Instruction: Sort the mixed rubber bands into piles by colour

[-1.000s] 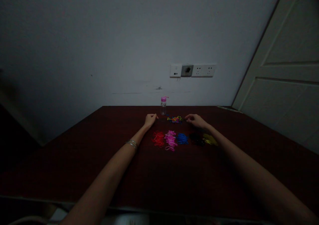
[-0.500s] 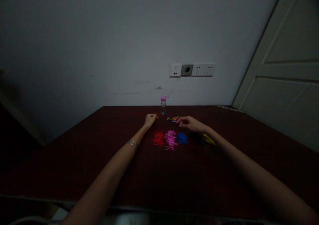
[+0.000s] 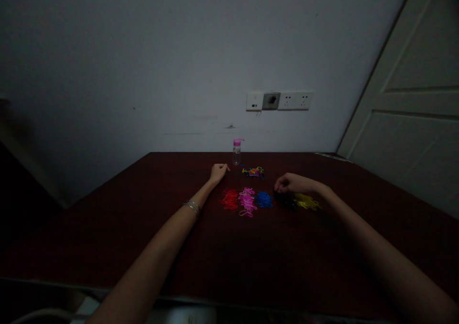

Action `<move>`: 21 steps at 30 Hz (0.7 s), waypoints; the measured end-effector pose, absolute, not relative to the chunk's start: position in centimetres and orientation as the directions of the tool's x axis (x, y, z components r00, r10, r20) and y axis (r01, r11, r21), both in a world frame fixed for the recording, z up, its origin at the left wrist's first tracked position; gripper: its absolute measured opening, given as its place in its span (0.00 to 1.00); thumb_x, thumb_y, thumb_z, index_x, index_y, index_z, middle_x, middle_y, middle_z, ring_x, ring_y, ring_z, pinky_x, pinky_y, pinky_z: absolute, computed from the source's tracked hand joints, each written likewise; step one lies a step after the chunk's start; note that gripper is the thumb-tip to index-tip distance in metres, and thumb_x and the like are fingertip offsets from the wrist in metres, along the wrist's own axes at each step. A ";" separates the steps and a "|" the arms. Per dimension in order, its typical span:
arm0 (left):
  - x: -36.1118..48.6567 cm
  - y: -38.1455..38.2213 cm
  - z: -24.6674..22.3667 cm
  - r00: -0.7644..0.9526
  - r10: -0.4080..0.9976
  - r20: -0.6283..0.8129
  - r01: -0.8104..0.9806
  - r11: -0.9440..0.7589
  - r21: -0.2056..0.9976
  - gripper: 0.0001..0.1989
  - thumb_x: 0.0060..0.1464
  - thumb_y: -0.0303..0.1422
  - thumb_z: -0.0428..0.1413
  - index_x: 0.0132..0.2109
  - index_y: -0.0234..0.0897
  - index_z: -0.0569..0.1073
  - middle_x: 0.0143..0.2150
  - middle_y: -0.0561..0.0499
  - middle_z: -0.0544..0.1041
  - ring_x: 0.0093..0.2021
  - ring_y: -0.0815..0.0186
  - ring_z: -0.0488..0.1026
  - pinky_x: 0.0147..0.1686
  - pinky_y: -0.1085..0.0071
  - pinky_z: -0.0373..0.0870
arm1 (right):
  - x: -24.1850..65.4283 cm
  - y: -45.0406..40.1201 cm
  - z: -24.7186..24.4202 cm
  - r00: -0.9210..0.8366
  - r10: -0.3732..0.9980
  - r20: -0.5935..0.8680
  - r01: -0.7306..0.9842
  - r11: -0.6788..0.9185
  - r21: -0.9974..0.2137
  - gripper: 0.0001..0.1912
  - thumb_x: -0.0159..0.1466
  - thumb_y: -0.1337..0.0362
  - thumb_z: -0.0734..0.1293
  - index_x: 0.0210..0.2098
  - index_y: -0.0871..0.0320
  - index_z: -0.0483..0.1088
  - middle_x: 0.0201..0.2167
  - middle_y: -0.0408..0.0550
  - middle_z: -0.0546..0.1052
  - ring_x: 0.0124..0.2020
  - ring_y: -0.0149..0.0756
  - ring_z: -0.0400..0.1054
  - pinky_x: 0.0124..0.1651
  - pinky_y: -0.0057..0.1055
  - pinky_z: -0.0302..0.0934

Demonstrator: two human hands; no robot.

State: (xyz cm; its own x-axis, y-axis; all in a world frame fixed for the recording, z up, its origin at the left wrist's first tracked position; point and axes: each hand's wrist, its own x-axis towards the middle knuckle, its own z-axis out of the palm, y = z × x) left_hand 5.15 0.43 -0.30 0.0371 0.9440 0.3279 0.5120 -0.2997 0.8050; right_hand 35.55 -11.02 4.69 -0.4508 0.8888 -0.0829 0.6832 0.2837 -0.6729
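My left hand [image 3: 218, 172] rests on the table, loosely curled with nothing visible in it, left of the mixed pile. My right hand [image 3: 293, 183] is closed in a pinch, fingertips down at the far edge of a dark pile of rubber bands [image 3: 288, 201]. What the fingertips hold is too dark to make out. Left of it lie blue rubber bands [image 3: 264, 199], pink rubber bands [image 3: 247, 200] and red rubber bands [image 3: 229, 199]; yellow rubber bands [image 3: 306, 202] lie to its right, partly below the wrist. Farther back is a small pile of mixed-colour rubber bands [image 3: 254, 172].
A clear bottle with a pink cap [image 3: 236, 153] stands behind the mixed pile. The dark red table [image 3: 222, 257] reaches the wall, where sockets [image 3: 294, 101] are mounted. A pale door [image 3: 412, 99] is at the right.
My right hand has moved from the mixed pile rightward and nearer, over to the dark pile. The mixed and yellow piles are more exposed. My left hand stays put.
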 end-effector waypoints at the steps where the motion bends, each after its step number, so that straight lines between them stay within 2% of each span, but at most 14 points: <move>1: 5.2 0.4 -0.3 0.037 0.943 0.330 0.512 -0.301 0.804 0.18 0.50 0.35 0.45 0.27 0.31 0.77 0.17 0.53 0.68 0.22 0.71 0.64 0.25 0.76 0.58 | 35.6 -11.0 4.7 -0.443 0.893 -0.078 0.672 0.273 -0.688 0.09 0.47 0.66 0.65 0.27 0.59 0.75 0.24 0.46 0.76 0.25 0.33 0.66 0.28 0.27 0.59; 4: 5.3 0.2 -0.1 0.054 0.941 0.334 0.507 -0.314 0.803 0.17 0.49 0.35 0.46 0.27 0.31 0.76 0.17 0.53 0.69 0.22 0.71 0.64 0.27 0.75 0.59 | 36.1 -11.0 4.6 -0.383 0.923 -0.034 0.628 0.233 -0.742 0.09 0.49 0.63 0.65 0.27 0.59 0.75 0.23 0.46 0.75 0.23 0.32 0.65 0.26 0.26 0.57; 7: 5.5 -0.1 0.1 0.050 0.938 0.344 0.525 -0.318 0.789 0.16 0.49 0.35 0.47 0.27 0.31 0.76 0.20 0.52 0.71 0.24 0.70 0.66 0.28 0.75 0.59 | 37.5 -10.7 3.8 -0.247 0.969 0.028 0.584 0.171 -0.794 0.12 0.50 0.58 0.65 0.28 0.61 0.74 0.21 0.45 0.73 0.21 0.29 0.63 0.23 0.25 0.55; 11: 6.0 -0.5 0.5 0.053 0.924 0.378 0.645 -0.321 0.694 0.13 0.47 0.35 0.51 0.31 0.32 0.77 0.28 0.48 0.75 0.29 0.67 0.69 0.30 0.74 0.61 | 40.3 -9.8 1.6 -0.025 0.998 0.059 0.548 0.064 -0.834 0.17 0.51 0.55 0.65 0.32 0.62 0.73 0.18 0.44 0.71 0.17 0.27 0.59 0.18 0.24 0.51; 16: 7.7 -1.1 1.4 0.210 0.918 0.336 0.769 -0.368 0.523 0.13 0.47 0.37 0.53 0.36 0.36 0.77 0.34 0.47 0.76 0.34 0.65 0.70 0.32 0.74 0.63 | 42.9 -9.4 0.0 0.132 0.983 0.126 0.524 0.039 -0.851 0.21 0.49 0.52 0.66 0.35 0.64 0.73 0.18 0.44 0.69 0.17 0.27 0.58 0.17 0.24 0.51; 21: 9.6 -1.7 2.1 0.387 0.889 0.245 0.779 -0.458 0.429 0.13 0.47 0.38 0.54 0.39 0.39 0.76 0.36 0.49 0.76 0.36 0.66 0.71 0.35 0.75 0.65 | 42.8 -9.8 -0.1 0.152 0.975 0.164 0.519 0.063 -0.853 0.22 0.48 0.50 0.66 0.33 0.63 0.74 0.20 0.45 0.71 0.19 0.27 0.60 0.19 0.24 0.52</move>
State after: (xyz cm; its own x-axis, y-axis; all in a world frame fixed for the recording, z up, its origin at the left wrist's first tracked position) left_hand 9.63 -1.72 2.14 0.3874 0.8889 0.2446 0.7787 -0.4575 0.4293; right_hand 42.82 -9.82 -0.09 0.1520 0.9746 0.1643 0.5186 0.0629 -0.8527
